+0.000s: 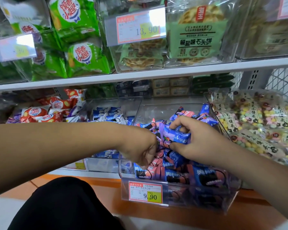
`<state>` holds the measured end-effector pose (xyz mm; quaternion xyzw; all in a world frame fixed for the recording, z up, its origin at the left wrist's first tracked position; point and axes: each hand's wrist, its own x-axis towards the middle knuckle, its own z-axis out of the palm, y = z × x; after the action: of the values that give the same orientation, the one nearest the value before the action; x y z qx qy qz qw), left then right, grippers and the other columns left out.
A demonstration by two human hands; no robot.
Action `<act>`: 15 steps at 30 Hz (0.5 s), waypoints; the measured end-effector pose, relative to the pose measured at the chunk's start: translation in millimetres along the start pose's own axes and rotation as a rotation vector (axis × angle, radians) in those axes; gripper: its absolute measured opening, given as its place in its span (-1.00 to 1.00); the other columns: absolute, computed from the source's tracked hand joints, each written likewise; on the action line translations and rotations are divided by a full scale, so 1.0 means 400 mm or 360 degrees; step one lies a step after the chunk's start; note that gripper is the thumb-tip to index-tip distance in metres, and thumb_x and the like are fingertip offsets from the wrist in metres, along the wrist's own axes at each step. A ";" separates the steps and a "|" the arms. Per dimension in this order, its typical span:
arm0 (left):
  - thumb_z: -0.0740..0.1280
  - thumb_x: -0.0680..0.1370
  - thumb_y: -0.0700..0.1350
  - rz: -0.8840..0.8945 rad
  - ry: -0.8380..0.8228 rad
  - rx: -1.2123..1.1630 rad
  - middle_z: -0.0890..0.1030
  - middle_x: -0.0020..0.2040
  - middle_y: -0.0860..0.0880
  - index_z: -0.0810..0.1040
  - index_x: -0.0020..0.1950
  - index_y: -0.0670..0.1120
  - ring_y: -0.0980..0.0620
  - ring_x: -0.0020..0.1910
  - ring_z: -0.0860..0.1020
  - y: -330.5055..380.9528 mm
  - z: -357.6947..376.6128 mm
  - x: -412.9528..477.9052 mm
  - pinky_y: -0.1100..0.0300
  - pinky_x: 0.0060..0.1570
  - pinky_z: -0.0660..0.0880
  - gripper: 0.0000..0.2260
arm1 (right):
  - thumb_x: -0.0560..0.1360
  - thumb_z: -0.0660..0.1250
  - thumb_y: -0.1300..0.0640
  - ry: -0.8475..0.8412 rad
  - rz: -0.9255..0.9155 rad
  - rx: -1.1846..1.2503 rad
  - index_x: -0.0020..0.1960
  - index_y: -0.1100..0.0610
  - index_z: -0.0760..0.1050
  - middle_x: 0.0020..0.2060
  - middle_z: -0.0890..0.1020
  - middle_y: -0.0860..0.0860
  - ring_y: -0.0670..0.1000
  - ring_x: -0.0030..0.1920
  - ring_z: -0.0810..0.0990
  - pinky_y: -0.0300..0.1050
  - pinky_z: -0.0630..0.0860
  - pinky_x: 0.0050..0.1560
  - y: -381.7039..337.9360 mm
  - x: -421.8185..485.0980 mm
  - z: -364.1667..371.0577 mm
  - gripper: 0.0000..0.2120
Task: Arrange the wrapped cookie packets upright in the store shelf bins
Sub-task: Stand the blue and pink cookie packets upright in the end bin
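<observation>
Right hand point(198, 143): clamped on one blue-and-purple packet point(176, 136), with the thumb under its lower edge and the fingers over its top. This grip is judged to allow the packet to be turned on end.
Left hand point(140, 150): held knuckles up just beside the right hand, with the fingers curled down into the pile. Whether a packet is pinched cannot be told.
Hands together: they are almost touching across the held packet.
Held packet: raised just above the pile between the two hands, lying crosswise and tilted, not upright.
Loose packets point(171, 156): heaped at all angles under both palms, so sorting is judged unfinished.
Front row point(204, 178): stood below the wrists against the front wall, printed faces outward. It is probably placed there for shoppers to read.
Clear bin point(156, 112): all of these packets are contained in it.
Price tag point(145, 192): clipped on the bin front, below the left hand.
Edges: the side wall is close outside the right hand, and the upper shelf point(140, 75) lies beyond and above the fingertips.
Open room: bare space is seen beyond the fingertips towards the back wall. Lifting upward is judged freer than moving sideways.
</observation>
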<state>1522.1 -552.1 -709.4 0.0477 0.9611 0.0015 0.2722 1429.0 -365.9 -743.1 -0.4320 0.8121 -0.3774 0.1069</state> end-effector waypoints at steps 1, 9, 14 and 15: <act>0.50 0.53 -0.11 0.0010 0.0046 -0.0019 0.68 -0.20 0.16 0.75 0.00 -0.01 0.35 -0.33 0.53 -0.001 -0.004 -0.006 0.47 -0.29 0.39 -0.92 | 0.44 0.55 0.06 0.0005 -0.0003 0.0015 0.07 -0.10 0.49 -0.19 0.57 -0.10 -0.03 -0.16 0.58 -0.20 0.46 -0.11 -0.002 0.001 0.000 -0.70; 0.53 0.47 -0.01 -0.0096 0.0894 -0.0207 0.69 -0.25 0.12 0.66 -0.13 0.00 0.17 -0.24 0.63 -0.038 -0.018 -0.067 0.15 -0.15 0.58 -0.89 | 0.40 0.57 -0.06 0.0017 0.0000 0.0047 0.12 -0.14 0.52 -0.05 0.61 -0.15 -0.15 0.00 0.60 -0.38 0.46 -0.05 -0.011 0.006 -0.007 -0.64; 0.64 0.39 -0.13 0.0013 0.1082 -0.1155 0.67 0.04 0.02 0.53 0.33 0.06 0.05 0.02 0.67 -0.030 0.023 -0.090 -0.04 0.10 0.62 -0.44 | 0.29 0.65 -0.07 -0.0109 0.0011 0.0325 0.10 -0.24 0.57 -0.01 0.63 -0.33 -0.36 0.15 0.54 -0.31 0.49 0.10 -0.023 0.006 -0.015 -0.56; 0.61 0.42 -0.20 0.0094 0.1069 -0.1337 0.69 0.01 -0.06 0.56 0.34 0.04 0.00 0.01 0.68 -0.022 0.035 -0.093 -0.11 0.10 0.62 -0.47 | 0.24 0.68 -0.10 -0.0135 0.0009 0.0384 0.09 -0.23 0.58 0.02 0.64 -0.34 -0.33 0.15 0.57 -0.21 0.53 0.16 -0.020 0.007 -0.012 -0.52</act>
<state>1560.1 -564.8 -701.9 -0.0413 0.9101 0.4087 -0.0548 1429.9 -368.3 -733.5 -0.4293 0.7567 -0.4535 0.1934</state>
